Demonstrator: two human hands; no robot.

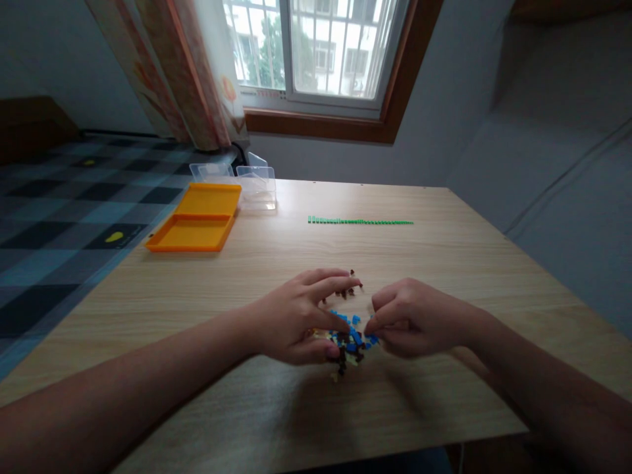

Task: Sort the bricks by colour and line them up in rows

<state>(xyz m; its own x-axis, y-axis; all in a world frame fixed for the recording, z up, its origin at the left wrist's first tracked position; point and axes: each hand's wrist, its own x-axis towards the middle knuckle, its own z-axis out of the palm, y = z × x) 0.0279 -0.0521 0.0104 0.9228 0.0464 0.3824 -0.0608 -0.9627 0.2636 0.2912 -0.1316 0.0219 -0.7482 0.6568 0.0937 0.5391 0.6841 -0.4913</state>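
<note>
Seems to be sorting small bits by colour, picking through the mixed pile [353, 342] on the table [276, 270]; calls next, most likely, for a soft pinch on one bit without bumping the rest; has the left hand [301, 316] spread, fingers apart, at the pile's left edge; has the right hand [417, 316] curled in a narrow pinch at its right edge; cannot tell if holding a bit there; can count one pile, blue, brown and pale, too heaped to count inside; some six brown bits [351, 291] showing just past the pile; one row of green bits [361, 222] well past it, too tiny to count; one orange case [190, 234] far to its left; two clear plastic boxes [259, 197], maybe one a lid, farther past it, also left.
</note>
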